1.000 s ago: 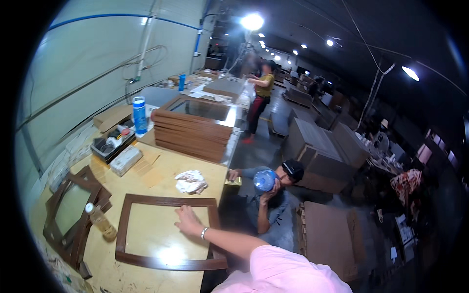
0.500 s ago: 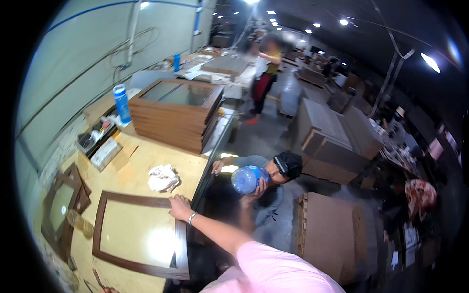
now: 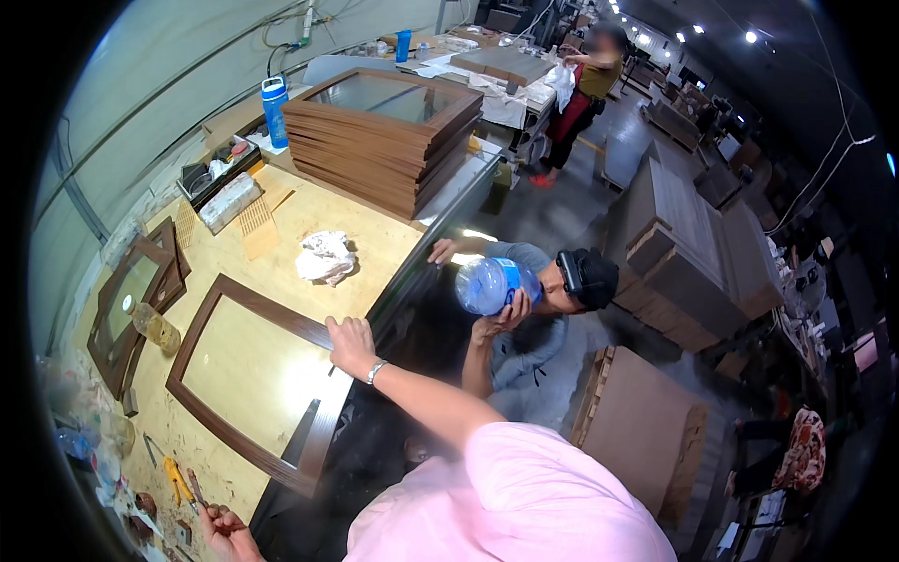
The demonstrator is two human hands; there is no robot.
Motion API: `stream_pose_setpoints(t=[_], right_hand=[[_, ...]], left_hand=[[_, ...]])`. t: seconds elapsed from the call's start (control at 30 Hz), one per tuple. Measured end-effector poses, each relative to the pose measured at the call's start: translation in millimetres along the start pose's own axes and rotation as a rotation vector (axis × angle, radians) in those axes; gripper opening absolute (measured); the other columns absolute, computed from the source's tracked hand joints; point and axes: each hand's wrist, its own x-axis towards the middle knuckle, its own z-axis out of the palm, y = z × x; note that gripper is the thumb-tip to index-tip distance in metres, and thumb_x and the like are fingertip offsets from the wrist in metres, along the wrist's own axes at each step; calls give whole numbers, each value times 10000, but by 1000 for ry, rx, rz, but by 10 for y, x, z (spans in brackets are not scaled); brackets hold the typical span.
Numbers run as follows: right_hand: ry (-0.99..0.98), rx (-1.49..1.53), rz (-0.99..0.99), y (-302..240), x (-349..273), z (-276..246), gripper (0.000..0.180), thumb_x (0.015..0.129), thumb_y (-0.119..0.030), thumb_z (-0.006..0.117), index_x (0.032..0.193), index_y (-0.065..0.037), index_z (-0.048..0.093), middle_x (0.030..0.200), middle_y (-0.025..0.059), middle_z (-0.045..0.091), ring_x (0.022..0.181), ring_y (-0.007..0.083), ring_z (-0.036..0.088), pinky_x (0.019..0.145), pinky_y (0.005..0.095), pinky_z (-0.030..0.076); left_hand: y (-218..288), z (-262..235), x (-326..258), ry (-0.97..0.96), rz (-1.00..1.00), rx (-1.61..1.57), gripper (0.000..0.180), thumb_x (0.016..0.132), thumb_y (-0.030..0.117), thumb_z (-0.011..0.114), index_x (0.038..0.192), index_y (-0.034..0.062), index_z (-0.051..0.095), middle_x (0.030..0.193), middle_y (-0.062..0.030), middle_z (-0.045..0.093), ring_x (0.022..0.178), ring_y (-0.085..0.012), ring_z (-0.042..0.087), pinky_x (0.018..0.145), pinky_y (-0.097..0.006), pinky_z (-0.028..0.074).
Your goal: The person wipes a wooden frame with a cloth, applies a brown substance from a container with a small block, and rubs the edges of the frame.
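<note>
My right hand [image 3: 354, 348] grips the near-right corner of a brown wooden frame [image 3: 220, 412], its fingers closed over the rail. The frame lies on the pale worktable [image 3: 281, 201], its right side reaching over the table's edge; a bright glare shows inside it. At the lower left, my left hand [image 3: 229, 534] pinches a thin brown stick-like tool [image 3: 195, 487], whose kind I cannot make out. Beside that tool lie yellow-handled pliers [image 3: 175, 476]. A crumpled white cloth [image 3: 326, 258] rests beyond the frame.
A tall stack of brown frames [image 3: 365, 150] stands at the back, beside a blue bottle [image 3: 274, 112]. More frame pieces [image 3: 122, 318] and a bottle of yellowish liquid [image 3: 152, 323] are left. Just right, a crouching person [image 3: 534, 309] drinks from a large clear bottle [image 3: 487, 286].
My view has shifted, and the frame lies turned clockwise in it, with my right hand still on its corner. More of my left hand shows at the lower left.
</note>
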Motion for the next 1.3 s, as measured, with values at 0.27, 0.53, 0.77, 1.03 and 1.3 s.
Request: stream_pose_setpoints(t=[0.27,0.53,0.77,1.03,1.3], right_hand=[[32,3,26,-186,-598,-7,353,680,-43,685,1012,-67,570,894,182,634,872,322,619,772,430,424],[28,28,-9,-177,-771,100,303,759,-79,629,1058,-38,592,1016,187,598,972,347,575,839,453,451],[18,39,-86,-87,-668,138,264,764,-63,610,1024,-19,595,1037,202,575,1041,360,542,856,448,454],[-162,34,-258,-267,-231,31,335,745,-166,692,1048,-39,625,1115,171,588,1045,319,594,852,410,530],[-209,61,-467,-190,45,251,420,810,-265,740,1094,-17,555,1105,194,548,1078,346,526,914,446,466]], left_hand=[[-136,266,-328,-95,-91,-60,198,1029,167,545,1048,-21,607,800,-56,605,658,-103,518,530,-222,454],[-260,-106,-811,-20,-79,-11,207,1026,157,553,1101,-30,603,840,-45,615,696,-96,548,597,-208,532],[-570,-196,-1194,69,-24,23,219,1026,161,557,1093,-40,612,864,-55,632,722,-105,575,644,-213,554],[-1149,241,-1568,76,20,84,135,992,53,554,1127,55,557,901,-62,644,746,-111,595,670,-250,540],[-1992,663,-1595,161,18,180,164,977,50,562,1140,71,555,904,-76,670,720,-113,632,660,-278,563]])
